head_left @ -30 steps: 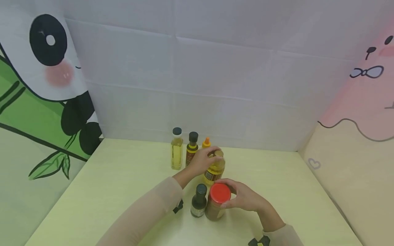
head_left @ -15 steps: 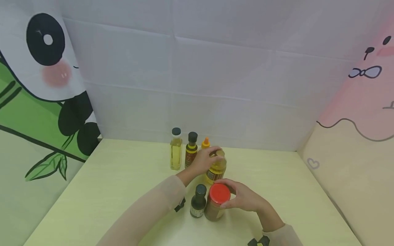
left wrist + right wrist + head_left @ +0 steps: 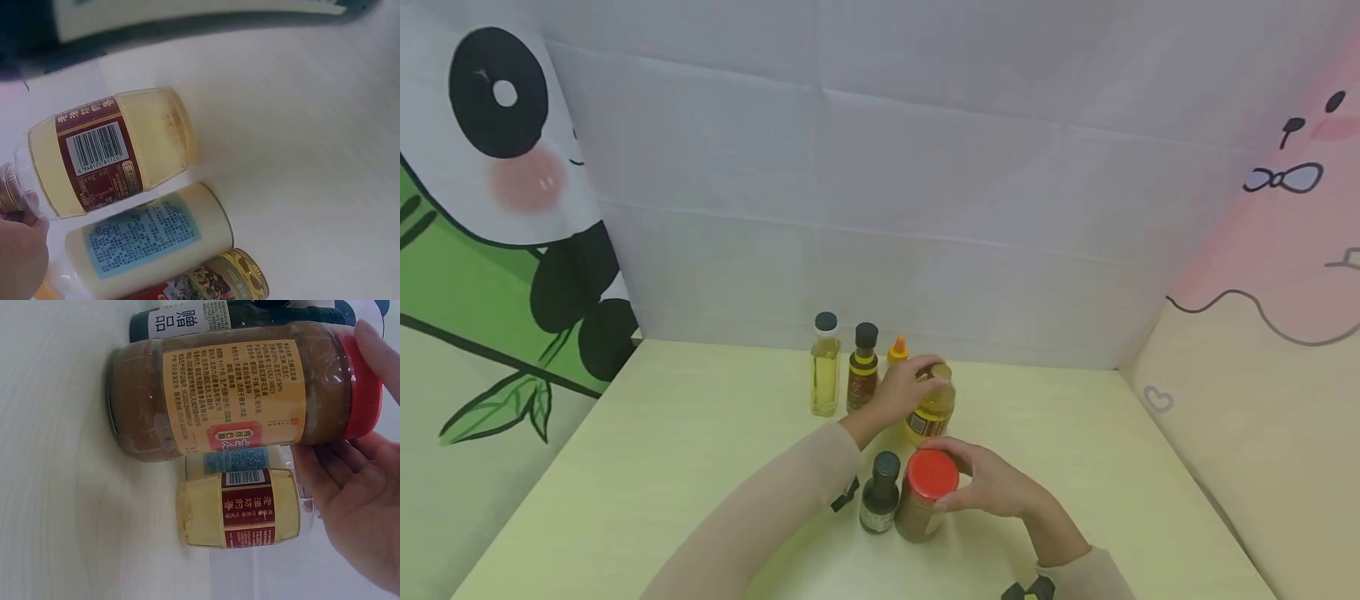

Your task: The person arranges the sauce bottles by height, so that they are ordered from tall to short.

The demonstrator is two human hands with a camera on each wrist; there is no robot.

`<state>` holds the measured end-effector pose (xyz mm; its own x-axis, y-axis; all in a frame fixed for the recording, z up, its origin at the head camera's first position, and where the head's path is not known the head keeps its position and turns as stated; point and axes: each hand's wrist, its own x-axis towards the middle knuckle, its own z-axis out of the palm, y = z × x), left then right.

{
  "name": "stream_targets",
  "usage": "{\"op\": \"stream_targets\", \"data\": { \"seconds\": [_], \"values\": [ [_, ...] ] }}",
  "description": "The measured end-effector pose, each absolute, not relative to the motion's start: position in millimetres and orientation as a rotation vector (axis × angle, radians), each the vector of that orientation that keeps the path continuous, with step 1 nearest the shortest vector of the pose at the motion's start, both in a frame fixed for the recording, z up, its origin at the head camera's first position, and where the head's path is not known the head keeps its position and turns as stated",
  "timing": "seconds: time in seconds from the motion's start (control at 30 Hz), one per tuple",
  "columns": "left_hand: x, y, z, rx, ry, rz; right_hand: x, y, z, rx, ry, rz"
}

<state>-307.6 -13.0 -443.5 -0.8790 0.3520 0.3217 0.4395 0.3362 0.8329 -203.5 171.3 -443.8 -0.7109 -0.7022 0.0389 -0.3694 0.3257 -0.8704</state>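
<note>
Pale yellow, flat desk [image 3: 1060, 433], bearing upright: square clear bottle of yellow liquid [image 3: 825, 375], black-capped red-labelled bottle [image 3: 862, 385], orange-tipped white bottle [image 3: 150, 240], barrel-shaped yellow oil bottle [image 3: 106, 153], small dark bottle [image 3: 880, 496], red-lidded brown jar [image 3: 234, 394].

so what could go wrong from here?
1. The right hand holds the red-lidded jar close beside the dark bottle; drifting left could knock that bottle over.
2. The left sleeve passes near the dark bottle too, so pulling that arm back might catch it.
3. The left hand grips the oil bottle near its top, with the orange-capped bottle close by; a swing could bump it.
</note>
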Motion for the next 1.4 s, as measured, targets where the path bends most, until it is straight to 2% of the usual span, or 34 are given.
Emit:
{"op": "stream_targets", "data": {
  "seconds": [1.03, 1.4],
  "values": [
    [-318.6, -2.9, -443.8, -0.616, -2.506, -1.622, -203.4, 168.8, -445.2, -0.929, 2.272, -1.348],
    [-316.6, -0.3, -433.7, -0.560, -2.602, -1.566, -204.1, 170.0, -447.2, -0.940, 2.248, -1.360]
  ]
}}
